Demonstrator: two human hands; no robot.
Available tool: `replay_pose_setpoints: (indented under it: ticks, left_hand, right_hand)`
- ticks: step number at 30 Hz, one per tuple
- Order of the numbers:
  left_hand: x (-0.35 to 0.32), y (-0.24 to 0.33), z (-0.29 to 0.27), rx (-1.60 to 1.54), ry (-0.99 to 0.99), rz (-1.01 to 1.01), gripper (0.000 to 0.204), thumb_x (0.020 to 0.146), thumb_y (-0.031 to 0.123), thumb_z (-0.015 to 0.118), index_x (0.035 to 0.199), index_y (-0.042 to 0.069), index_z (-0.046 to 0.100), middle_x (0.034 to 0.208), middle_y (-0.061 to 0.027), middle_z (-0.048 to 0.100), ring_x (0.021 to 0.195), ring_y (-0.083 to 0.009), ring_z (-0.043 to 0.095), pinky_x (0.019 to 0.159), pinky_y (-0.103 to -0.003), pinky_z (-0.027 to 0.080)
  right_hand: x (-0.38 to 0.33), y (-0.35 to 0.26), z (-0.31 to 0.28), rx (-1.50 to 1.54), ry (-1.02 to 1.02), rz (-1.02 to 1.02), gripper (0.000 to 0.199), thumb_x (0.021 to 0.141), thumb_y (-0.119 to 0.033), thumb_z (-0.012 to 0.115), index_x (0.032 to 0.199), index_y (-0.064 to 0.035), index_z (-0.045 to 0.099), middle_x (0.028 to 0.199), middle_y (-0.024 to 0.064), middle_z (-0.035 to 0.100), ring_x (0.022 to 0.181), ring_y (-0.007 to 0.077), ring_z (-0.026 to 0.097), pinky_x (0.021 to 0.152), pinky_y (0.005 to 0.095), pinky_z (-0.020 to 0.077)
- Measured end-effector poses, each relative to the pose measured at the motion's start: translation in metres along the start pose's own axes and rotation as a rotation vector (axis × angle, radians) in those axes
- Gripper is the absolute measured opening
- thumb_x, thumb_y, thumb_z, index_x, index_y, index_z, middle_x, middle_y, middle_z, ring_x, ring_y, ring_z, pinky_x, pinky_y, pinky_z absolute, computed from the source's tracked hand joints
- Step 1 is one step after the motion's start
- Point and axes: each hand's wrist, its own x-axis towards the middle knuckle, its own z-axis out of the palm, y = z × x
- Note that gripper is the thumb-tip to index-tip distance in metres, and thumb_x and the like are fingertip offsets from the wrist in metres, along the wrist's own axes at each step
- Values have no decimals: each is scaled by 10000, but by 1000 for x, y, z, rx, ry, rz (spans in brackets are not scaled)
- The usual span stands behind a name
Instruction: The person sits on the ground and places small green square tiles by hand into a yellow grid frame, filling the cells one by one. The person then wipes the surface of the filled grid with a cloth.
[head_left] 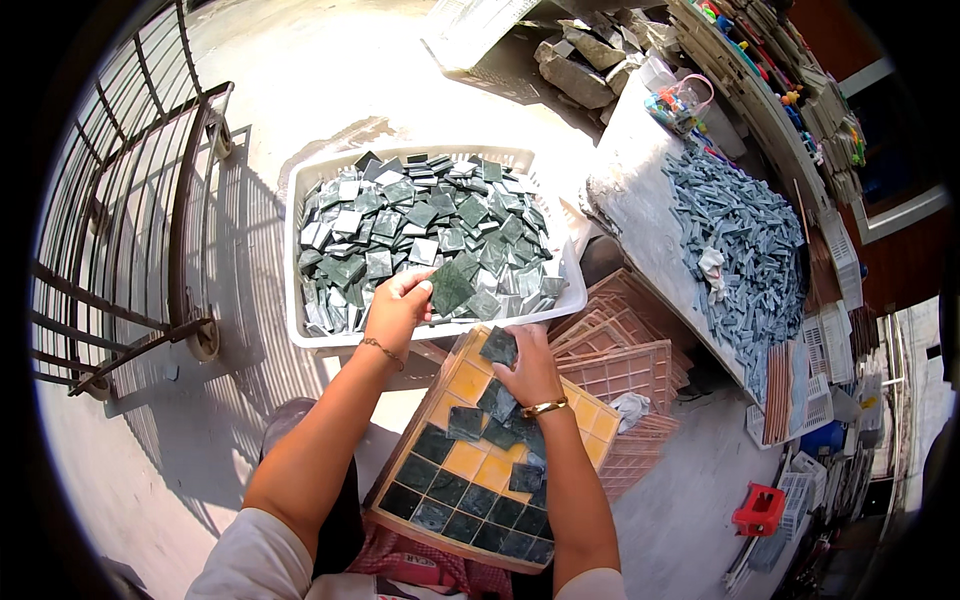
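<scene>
Yellow grid tray (470, 455) on lap, just below both hands; near rows filled with dark green tiles, far cells bare.

Right hand (528, 368) at tray's far edge, fingers pinching one green tile (498, 346). Judgement: lower it flat and square into a bare cell, not tilted on the ribs.

Left hand (398, 305) beyond, gripping a second tile (452, 287) over the near rim of the white basket (300, 330) of loose tiles. Stacked pink grids (625, 370) to the right.
</scene>
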Motion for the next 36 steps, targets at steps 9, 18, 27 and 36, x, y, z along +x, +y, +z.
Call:
replay_pose_setpoints:
  ticks: [9, 18, 27, 36]
  left_hand:
    - [-4, 11, -13, -118, -4, 3, 248, 831, 70, 502, 1051, -18, 575, 723, 23, 522, 574, -45, 438, 525, -180, 396]
    - [-8, 0, -12, 246, -99, 51, 242, 801, 50, 507, 1018, -5, 599, 715, -11, 569, 547, -67, 489, 520, -219, 430]
    - [-11, -33, -12, 494, -270, 34, 75, 789, -6, 535, 838, 33, 576, 637, 49, 503, 550, -24, 442, 503, -185, 383]
    - [-16, -42, -18, 1018, -395, 244, 175, 730, 71, 598, 899, 26, 591, 733, -77, 613, 674, -225, 582, 644, -314, 466]
  right_hand:
    - [7, 4, 18, -112, -3, -19, 503, 606, -71, 715, 1066, -28, 516, 924, 112, 467, 691, 220, 508, 644, 309, 451]
    - [1, -10, 19, -180, 39, -99, 510, 620, -55, 699, 1107, -46, 547, 844, 99, 482, 684, 225, 514, 638, 313, 446]
    - [-6, -63, -6, 230, -93, -91, 606, 636, -70, 712, 1189, -52, 465, 1043, 97, 535, 695, 175, 525, 635, 290, 458]
    - [-31, -42, 27, -166, -41, -48, 572, 552, -133, 763, 1060, -63, 508, 1080, 125, 509, 983, 317, 474, 853, 380, 403]
